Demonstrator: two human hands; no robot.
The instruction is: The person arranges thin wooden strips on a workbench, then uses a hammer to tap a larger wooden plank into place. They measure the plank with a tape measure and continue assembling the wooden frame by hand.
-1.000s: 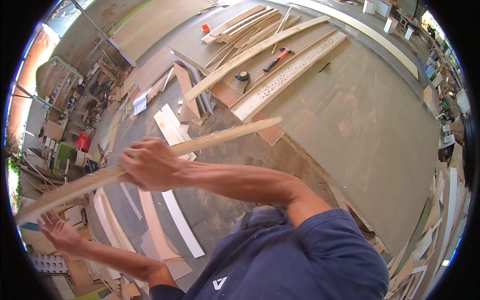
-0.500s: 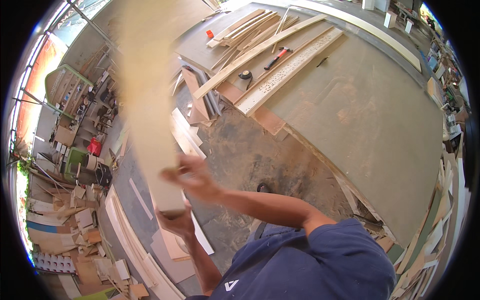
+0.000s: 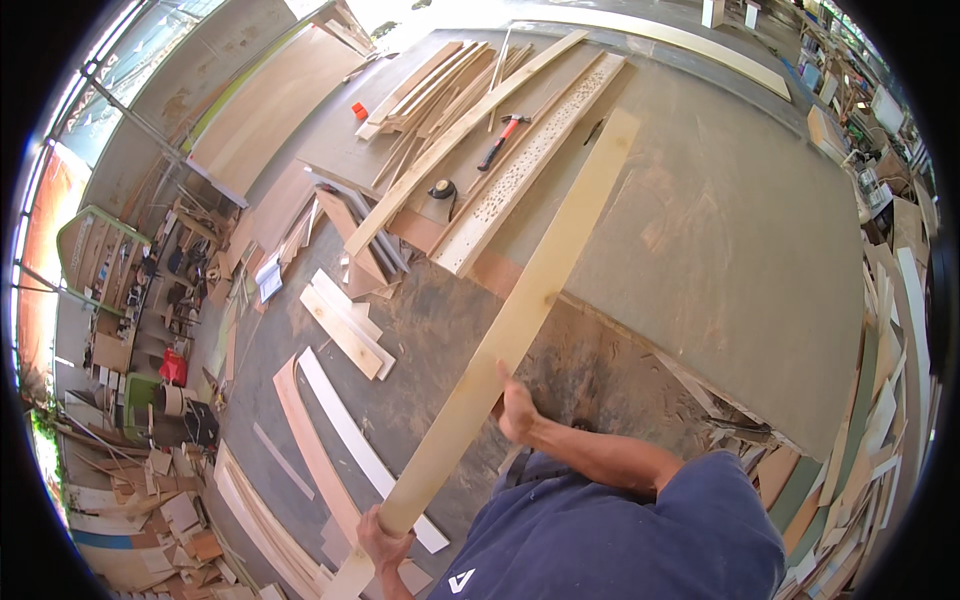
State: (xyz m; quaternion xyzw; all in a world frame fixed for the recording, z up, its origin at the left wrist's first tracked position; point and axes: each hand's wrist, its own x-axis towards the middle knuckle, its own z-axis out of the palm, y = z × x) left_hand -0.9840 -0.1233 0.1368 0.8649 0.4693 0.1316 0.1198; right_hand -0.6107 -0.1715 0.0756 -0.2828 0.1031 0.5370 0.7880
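A long, pale wooden board (image 3: 530, 300) slants from the lower left up to the far right. Around its near part is closed my left hand (image 3: 383, 540), a short stretch of wood showing below it. My right hand (image 3: 517, 408) grips the board's right edge about midway, thumb on top and the other fingers largely hidden underneath. The far end lies over the big grey worktable (image 3: 760, 280); whether it rests there I cannot tell. Left of it on the table is a plank dotted with many small holes (image 3: 530, 165).
A red-handled hammer (image 3: 503, 142), a black tape measure (image 3: 442, 188) and a heap of wood strips (image 3: 445, 90) lie on the table. Planks (image 3: 345, 325) and a white strip (image 3: 360, 430) lie on the floor at left. Wood offcuts (image 3: 890, 370) are stacked along the right.
The board, upright and close in front of me before, has tipped down and right, its far end now over the table. My right hand moved rightward along with it; my left hand went lower.
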